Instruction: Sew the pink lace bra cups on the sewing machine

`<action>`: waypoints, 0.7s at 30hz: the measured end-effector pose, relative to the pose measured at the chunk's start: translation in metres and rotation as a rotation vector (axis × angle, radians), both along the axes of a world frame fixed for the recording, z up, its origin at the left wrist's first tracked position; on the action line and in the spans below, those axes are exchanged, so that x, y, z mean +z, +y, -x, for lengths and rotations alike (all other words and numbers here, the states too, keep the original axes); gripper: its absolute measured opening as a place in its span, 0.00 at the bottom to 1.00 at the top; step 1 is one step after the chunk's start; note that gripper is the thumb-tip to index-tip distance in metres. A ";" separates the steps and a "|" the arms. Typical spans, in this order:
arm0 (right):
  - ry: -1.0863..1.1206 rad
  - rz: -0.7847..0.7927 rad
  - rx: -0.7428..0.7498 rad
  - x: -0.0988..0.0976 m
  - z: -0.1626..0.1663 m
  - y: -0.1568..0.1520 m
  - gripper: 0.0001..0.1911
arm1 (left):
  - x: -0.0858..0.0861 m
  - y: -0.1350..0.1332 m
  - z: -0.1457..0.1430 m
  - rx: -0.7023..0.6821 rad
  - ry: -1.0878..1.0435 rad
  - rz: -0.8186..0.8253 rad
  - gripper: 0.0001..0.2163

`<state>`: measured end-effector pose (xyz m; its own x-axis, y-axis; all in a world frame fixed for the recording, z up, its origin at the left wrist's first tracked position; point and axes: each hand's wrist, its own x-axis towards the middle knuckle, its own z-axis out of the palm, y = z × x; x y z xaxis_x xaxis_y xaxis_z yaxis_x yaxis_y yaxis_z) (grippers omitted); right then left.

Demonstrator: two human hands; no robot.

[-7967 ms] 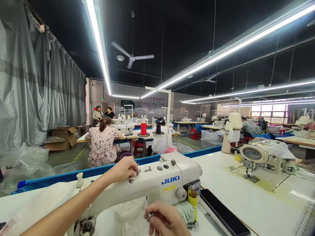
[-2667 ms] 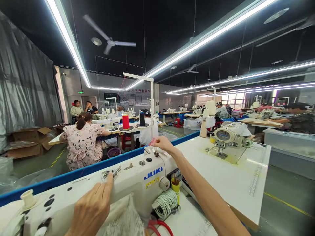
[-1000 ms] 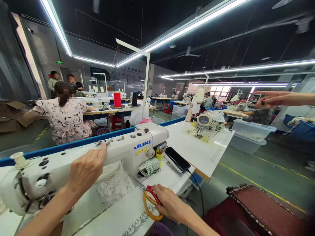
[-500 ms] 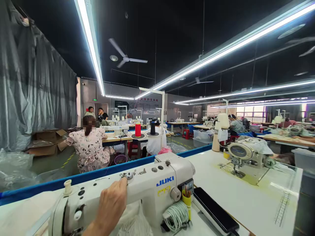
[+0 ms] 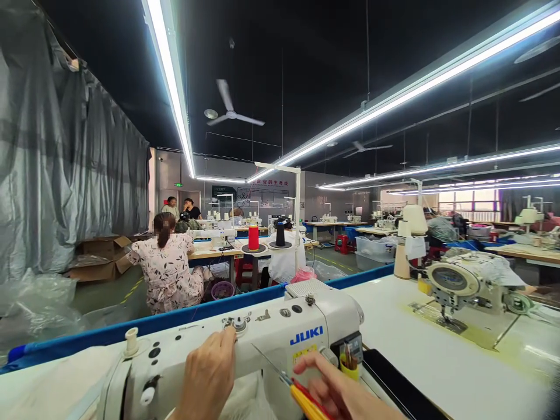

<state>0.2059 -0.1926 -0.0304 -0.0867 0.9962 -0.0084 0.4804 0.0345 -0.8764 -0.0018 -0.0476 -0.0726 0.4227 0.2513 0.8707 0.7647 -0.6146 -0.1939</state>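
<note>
White painted-metal JUKI sewing machine [image 5: 306, 318] sits right up front on the long white worktable [image 5: 437, 350], and both hands are on it or over it. Left hand [image 5: 209, 379] lies flat on the machine's top arm, fingers together, tips just short of the small silver tension knob [image 5: 238, 324]. Right hand [image 5: 339, 392] is curled tight round the handles of a pair of yellow-and-red-handled scissors [image 5: 304, 399]. The thin blades angle up and left across the machine's front, too blurry to say if they're apart.

The hands plus the machine body block nearly everything below. Only a scrap of white fabric [image 5: 247, 396] peeks out between them. Just right of the right hand there's a little yellow plastic cup of pens [image 5: 346, 364], then a flat black tablet [image 5: 406, 394] lying on the table. A white spool pin [image 5: 130, 341] sticks up at the machine's left end.

Behind that, a blue padded rail [image 5: 131, 329] runs along the table's far edge. Further right on the same table is a second white sewing machine [image 5: 464, 283] with a cream thread cone [image 5: 400, 256] near it.

Past the rail, a person in a pink floral dress [image 5: 168, 274] sits back to us at another bench that carries a red thread cone [image 5: 253, 237] and a black thread cone [image 5: 280, 233]. On the left hangs a grey curtain [image 5: 65, 175], with brown cardboard boxes [image 5: 102, 259] at its foot. A person in a black top [image 5: 192, 208] stands by the far wall with someone else beside them, and there's a ceiling fan [image 5: 234, 114] overhead.
</note>
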 end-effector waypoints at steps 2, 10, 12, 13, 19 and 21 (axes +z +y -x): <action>0.021 0.017 0.021 0.011 0.009 0.020 0.28 | -0.001 0.001 0.001 -0.003 0.001 -0.016 0.13; -0.088 -0.030 0.067 0.022 0.001 0.046 0.22 | -0.004 0.003 0.001 -0.024 0.006 -0.041 0.12; -0.156 -0.065 0.086 0.027 -0.001 0.047 0.22 | -0.003 0.003 0.001 -0.026 0.007 -0.041 0.12; -0.192 -0.084 0.095 0.028 -0.002 0.047 0.22 | -0.003 0.003 0.001 -0.026 0.005 -0.042 0.12; -0.356 -0.162 0.123 0.033 -0.005 0.049 0.18 | -0.002 0.002 0.000 -0.023 0.002 -0.041 0.12; -0.386 -0.175 0.113 0.034 -0.005 0.048 0.17 | -0.002 0.001 0.001 -0.024 0.006 -0.033 0.12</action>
<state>0.2105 -0.1447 0.0036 -0.2192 0.9699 0.1064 0.7565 0.2378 -0.6092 -0.0024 -0.0464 -0.0742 0.4338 0.2120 0.8757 0.7487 -0.6255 -0.2195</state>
